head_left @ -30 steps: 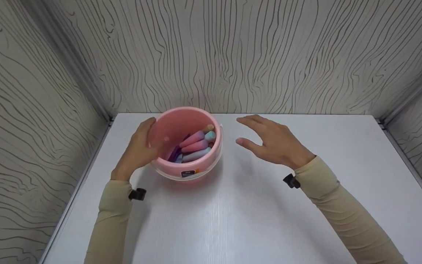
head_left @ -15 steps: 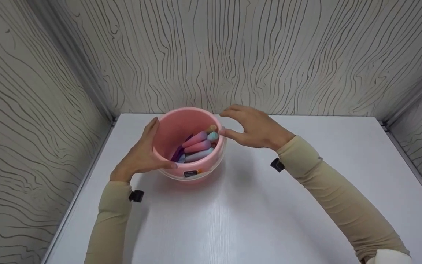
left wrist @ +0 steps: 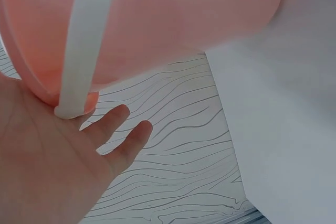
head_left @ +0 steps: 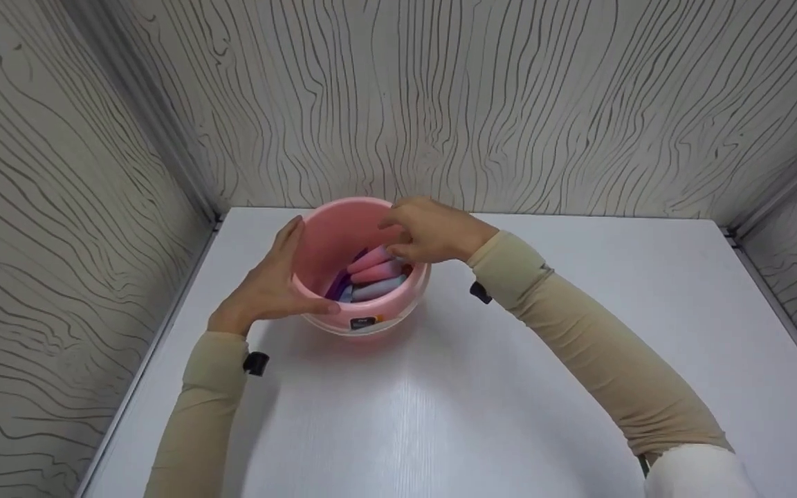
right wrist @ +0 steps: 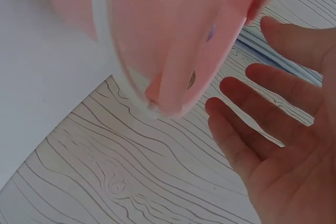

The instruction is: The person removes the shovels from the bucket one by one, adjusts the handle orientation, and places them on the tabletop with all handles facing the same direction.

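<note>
I see a smooth, round, pink bucket [head_left: 321, 242]. My spread left hand [head_left: 267, 287] touches nine o'clock; loose right hand [head_left: 429, 229] overhangs two.

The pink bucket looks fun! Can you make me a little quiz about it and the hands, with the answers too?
1. Which hand is over the opening of the pink bucket, left or right?
2. True or false: there is nothing inside the pink bucket.
3. What colour is its handle? a) green b) white c) black

Key:
1. The right hand.
2. False: colourful things lie inside.
3. b) white.
</note>
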`<state>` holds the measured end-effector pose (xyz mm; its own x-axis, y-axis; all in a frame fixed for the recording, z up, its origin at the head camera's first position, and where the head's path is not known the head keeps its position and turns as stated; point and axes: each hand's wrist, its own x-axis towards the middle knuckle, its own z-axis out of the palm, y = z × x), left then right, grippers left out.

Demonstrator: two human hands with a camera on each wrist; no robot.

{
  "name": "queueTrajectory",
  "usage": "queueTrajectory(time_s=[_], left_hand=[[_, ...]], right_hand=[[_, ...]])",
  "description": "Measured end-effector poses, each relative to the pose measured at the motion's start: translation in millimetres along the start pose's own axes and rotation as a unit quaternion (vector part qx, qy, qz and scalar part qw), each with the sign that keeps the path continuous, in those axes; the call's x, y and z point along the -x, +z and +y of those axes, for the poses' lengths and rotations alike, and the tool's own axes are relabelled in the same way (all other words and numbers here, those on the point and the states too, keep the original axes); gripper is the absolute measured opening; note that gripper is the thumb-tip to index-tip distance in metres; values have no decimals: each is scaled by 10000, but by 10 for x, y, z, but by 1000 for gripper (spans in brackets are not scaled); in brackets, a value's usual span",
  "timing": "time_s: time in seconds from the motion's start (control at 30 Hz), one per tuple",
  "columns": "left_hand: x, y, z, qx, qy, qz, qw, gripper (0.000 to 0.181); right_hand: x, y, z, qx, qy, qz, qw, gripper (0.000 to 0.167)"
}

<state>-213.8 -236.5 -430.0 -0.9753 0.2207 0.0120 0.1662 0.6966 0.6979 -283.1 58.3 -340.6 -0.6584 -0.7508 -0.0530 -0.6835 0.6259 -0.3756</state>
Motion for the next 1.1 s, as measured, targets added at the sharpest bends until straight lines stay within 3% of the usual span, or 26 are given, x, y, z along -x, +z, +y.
queueTrajectory(time_s=[0.2,0.33,0.47,0.63,0.77,0.97,1.03,1.1], left_hand=[[4,-2,0,-90,-66,-41,9999,153],[11,0,-2,-48,-58,-53,10000,153],[9,-6,1,13,27,-8,10000,151],[1,-20,2,-144,111,-7,9998,153],[-3,-31,-10,-348,176,-29,9992,155],[-6,-37,-10,-316,143,-82,9994,154],[-5,-39,-12,-305,134,-82,9994,154],[-3,-37,-14,-294,114,-84,9995,154]], right_hand=[[-238,90,-114,45,130,-608,9981,32],[-362,183,-195,10,210,-845,9962,18],[-443,278,-288,7,353,-964,9947,16],[-496,379,-369,300,523,-758,9953,16],[-506,431,-406,24,746,-528,9958,13],[-494,469,-444,-895,1147,-445,9884,11],[-507,479,-452,-982,1135,-450,9876,10],[-537,497,-462,-640,1007,-470,9917,8]])
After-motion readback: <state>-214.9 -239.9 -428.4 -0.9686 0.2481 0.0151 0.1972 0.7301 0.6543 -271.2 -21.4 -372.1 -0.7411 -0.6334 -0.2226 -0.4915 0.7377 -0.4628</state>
